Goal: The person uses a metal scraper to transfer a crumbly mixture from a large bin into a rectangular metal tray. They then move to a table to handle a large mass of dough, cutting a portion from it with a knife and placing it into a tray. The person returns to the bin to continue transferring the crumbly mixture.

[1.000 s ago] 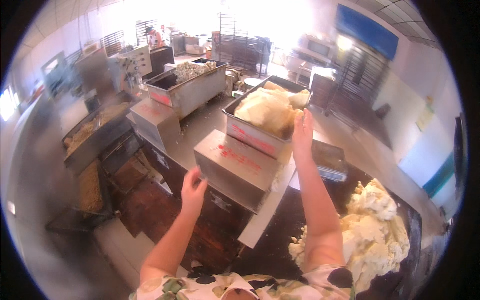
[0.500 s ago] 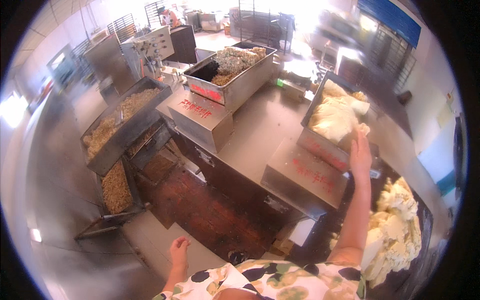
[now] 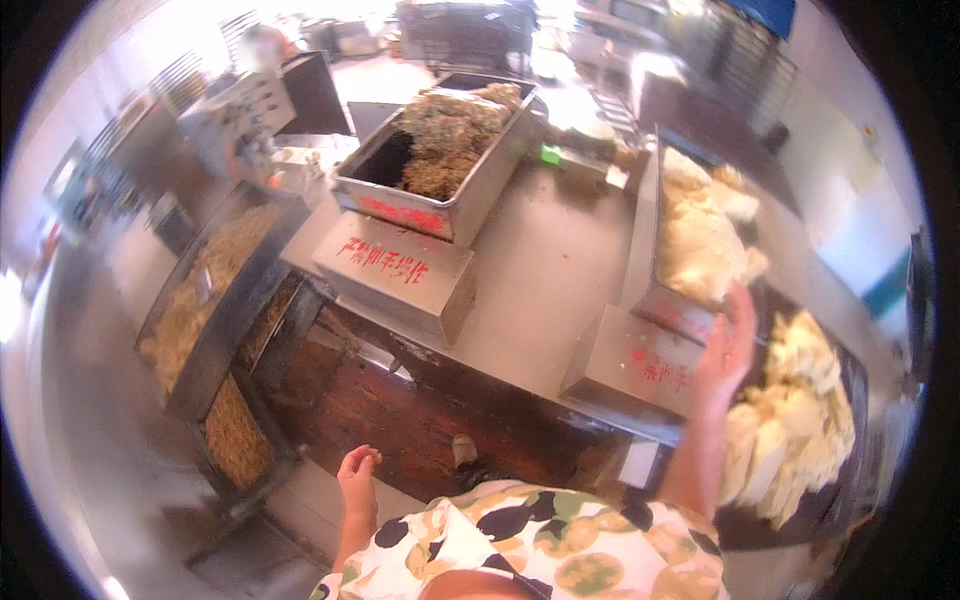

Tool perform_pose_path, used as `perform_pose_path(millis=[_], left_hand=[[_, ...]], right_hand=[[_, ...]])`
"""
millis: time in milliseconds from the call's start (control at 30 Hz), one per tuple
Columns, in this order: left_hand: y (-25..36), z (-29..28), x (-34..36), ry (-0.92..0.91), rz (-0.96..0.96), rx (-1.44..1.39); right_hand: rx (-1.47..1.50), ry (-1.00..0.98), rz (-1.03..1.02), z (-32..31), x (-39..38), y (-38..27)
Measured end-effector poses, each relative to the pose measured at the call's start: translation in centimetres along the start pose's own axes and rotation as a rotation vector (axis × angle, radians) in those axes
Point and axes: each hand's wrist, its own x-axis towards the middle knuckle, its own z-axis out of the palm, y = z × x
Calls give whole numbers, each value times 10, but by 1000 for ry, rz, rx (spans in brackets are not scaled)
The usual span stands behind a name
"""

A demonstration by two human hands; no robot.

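Observation:
My right hand (image 3: 731,345) reaches forward with its fingers stretched out. Its fingertips are at the near end of a pale yellow dough mass (image 3: 697,243); whether they touch it I cannot tell. This dough fills a metal trough (image 3: 645,255) on the right of the machine. Low in front of my body, my left hand (image 3: 358,468) is closed, its fingers curled together. Whatever may be between those fingertips is too small to make out. To the right of my right forearm, broken pieces of yellow dough (image 3: 790,430) lie heaped on a dark surface.
A second metal hopper (image 3: 470,215) holds a brown, crumbly mix (image 3: 445,145). Metal boxes with red markings (image 3: 395,270) sit along the machine's near edge. At left, long trays of tan crumbly material (image 3: 215,285) stand over a reddish-brown floor (image 3: 400,420). Another person (image 3: 268,48) is far back.
The whole view has shifted and tilted. My right hand has drawn slightly back toward me, its fingers still extended. My left hand stays low with its fingers curled.

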Motion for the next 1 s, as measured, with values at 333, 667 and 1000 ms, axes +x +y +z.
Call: perform_pose_path(millis=[333, 667, 1000], left_hand=[[118, 22, 161, -60, 242, 115], [132, -34, 281, -255, 149, 149], [193, -116, 424, -361, 204, 190]], right_hand=[[234, -236, 296, 321, -98, -48], [-733, -410, 275, 399, -77, 119], [-462, -266, 28, 360, -65, -67]])
